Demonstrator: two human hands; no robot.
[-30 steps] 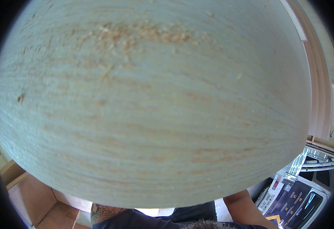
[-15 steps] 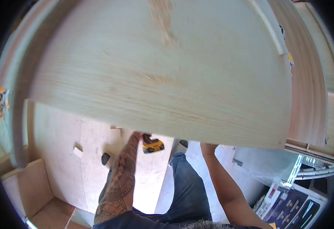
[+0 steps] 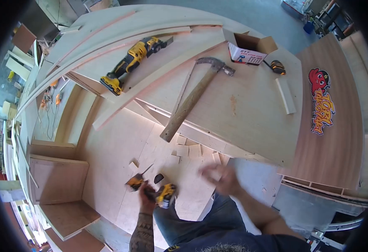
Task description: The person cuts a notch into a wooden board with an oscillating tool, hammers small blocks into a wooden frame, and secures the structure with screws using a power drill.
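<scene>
My left hand (image 3: 147, 196) is closed round the handle of a yellow and black drill (image 3: 164, 195), whose long thin bit points up and to the right over the floor. My right hand (image 3: 224, 179) is raised in front of the bench edge, blurred, holding nothing that I can see, its fingers partly spread. A hammer (image 3: 192, 101) with a wooden handle lies on the bench top, its handle jutting past the edge. Behind it lies a yellow cordless multi-tool (image 3: 132, 63). An opened small box (image 3: 248, 52) and a tape measure (image 3: 277, 67) are farther right.
Long wooden strips (image 3: 150, 80) cross the bench (image 3: 251, 113). A short wood piece (image 3: 285, 95) lies at the right, beside a brown panel (image 3: 331, 155) with a red and orange sticker. Small wood blocks (image 3: 188, 150) are on the floor below. An open wooden compartment (image 3: 62, 180) stands at left.
The view has shifted back from the close bench surface, showing the tools on top. The drill is now upright in my left hand, and my right hand has come away from the bench edge.
</scene>
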